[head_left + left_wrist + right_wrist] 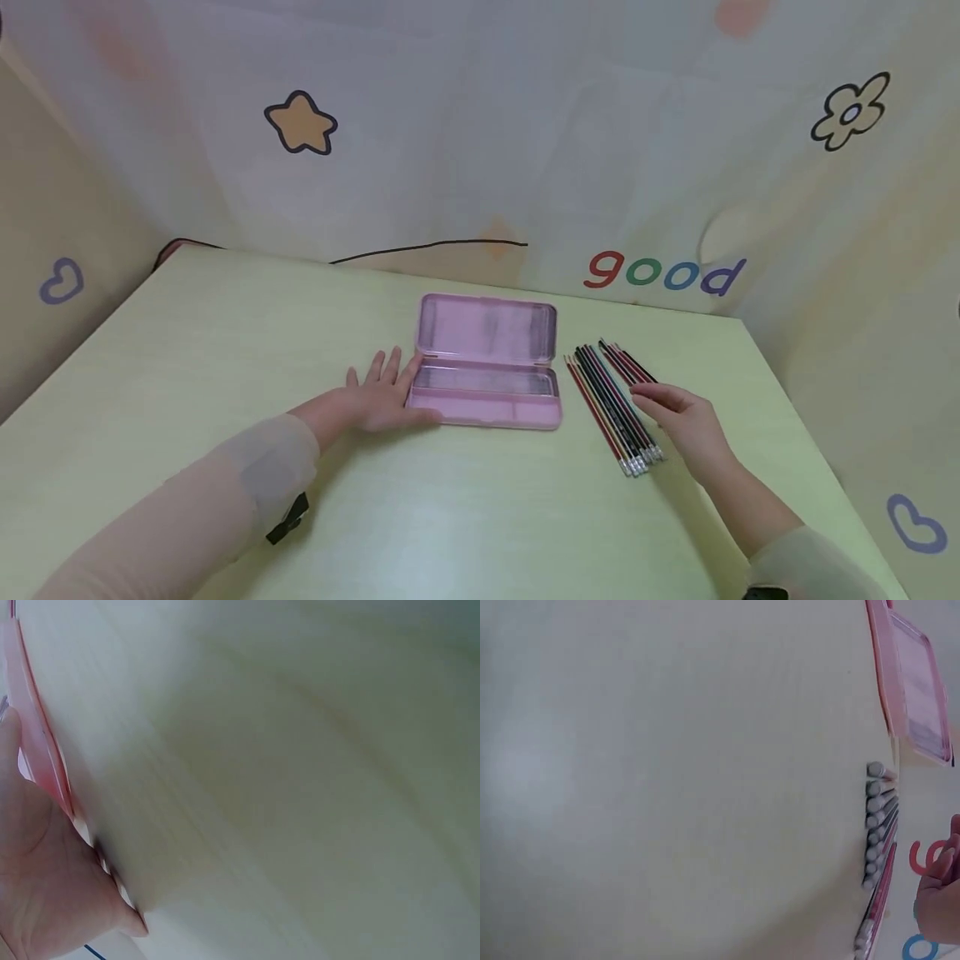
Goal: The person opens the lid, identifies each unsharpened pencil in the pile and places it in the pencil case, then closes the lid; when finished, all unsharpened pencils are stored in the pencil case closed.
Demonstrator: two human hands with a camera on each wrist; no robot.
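Note:
An opened pink pencil case (pixel 483 408) lies on the table, its lid (pixel 480 329) folded back. My left hand (pixel 382 404) is flat with fingers spread, thumb and forefinger against the case's left side; the left wrist view shows this hand (pixel 52 877) beside the case's edge (pixel 41 742). To the right of the case lie several pencils (pixel 607 408), their eraser ends toward me. My right hand (pixel 686 421) is over the right-hand pencils (pixel 622 362), fingers bent loosely. In the right wrist view, the hand (pixel 941 900) appears raised above the pencils (pixel 877 817), with nothing visible in it.
The pale table (pixel 450 517) extends on both sides and in front of the case. A printed cloth wall (pixel 480 150) stands behind the table and at both sides.

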